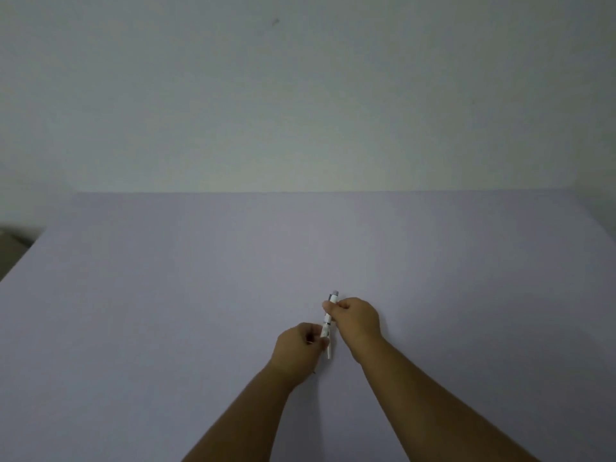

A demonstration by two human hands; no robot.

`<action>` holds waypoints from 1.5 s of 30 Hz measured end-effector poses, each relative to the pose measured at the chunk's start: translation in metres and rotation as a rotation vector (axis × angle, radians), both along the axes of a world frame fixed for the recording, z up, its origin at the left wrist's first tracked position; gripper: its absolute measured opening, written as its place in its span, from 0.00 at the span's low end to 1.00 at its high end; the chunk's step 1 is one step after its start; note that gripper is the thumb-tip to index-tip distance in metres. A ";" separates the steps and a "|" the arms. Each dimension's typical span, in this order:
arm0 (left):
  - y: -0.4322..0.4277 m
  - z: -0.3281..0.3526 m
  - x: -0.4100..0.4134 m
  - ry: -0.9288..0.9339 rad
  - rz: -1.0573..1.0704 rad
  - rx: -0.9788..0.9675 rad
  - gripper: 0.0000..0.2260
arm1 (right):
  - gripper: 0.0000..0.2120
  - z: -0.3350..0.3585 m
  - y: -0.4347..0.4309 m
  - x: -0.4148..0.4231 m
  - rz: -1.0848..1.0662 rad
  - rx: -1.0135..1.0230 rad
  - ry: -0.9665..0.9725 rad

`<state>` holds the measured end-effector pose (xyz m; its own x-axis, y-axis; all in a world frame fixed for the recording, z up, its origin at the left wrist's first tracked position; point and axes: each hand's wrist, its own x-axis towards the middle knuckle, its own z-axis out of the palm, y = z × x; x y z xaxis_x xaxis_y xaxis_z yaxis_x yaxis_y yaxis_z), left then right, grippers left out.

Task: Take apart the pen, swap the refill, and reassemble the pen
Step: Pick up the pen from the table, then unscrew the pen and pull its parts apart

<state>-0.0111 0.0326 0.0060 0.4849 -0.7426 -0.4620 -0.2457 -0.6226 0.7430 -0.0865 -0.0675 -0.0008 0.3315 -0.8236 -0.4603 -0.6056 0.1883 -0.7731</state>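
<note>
A white pen (327, 323) with a grey cap end and a dark ring near its middle is held nearly upright above the table, between both hands. My right hand (358, 320) pinches its upper part just below the grey end. My left hand (298, 350) grips the lower part, whose white tip pokes out beneath the fingers. The pen looks to be in one piece. No loose refill is visible.
A pale lilac table (200, 295) fills the lower half of the view, with a plain light wall (300, 95) behind it. The table's left edge runs diagonally at the far left, next to a dark patch of floor (13, 241).
</note>
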 end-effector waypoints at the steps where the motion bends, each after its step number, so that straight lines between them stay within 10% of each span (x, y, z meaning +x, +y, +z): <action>1: 0.000 0.001 0.000 0.002 -0.022 0.009 0.05 | 0.17 0.002 -0.002 0.000 -0.053 -0.004 -0.016; 4: 0.001 0.000 0.000 0.004 -0.056 0.045 0.04 | 0.17 0.006 -0.018 -0.006 -0.190 -0.001 -0.077; 10: -0.002 -0.001 0.001 0.055 0.076 0.015 0.05 | 0.17 -0.013 -0.025 -0.017 0.219 -0.127 0.286; 26: -0.004 -0.001 0.002 0.022 0.153 0.005 0.06 | 0.13 -0.033 -0.008 -0.009 0.095 -0.158 0.304; 33: 0.001 0.011 0.001 -0.037 0.103 -0.030 0.07 | 0.19 0.004 -0.001 -0.013 -0.003 0.073 -0.180; 45: 0.021 0.038 0.022 0.019 -0.181 -0.025 0.09 | 0.06 0.035 0.001 -0.036 0.172 0.327 -0.376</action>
<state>0.0109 0.0533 0.0437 0.3335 -0.8283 -0.4502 -0.3380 -0.5509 0.7631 -0.1221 -0.0662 0.0339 0.6411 -0.5756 -0.5076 -0.3413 0.3785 -0.8603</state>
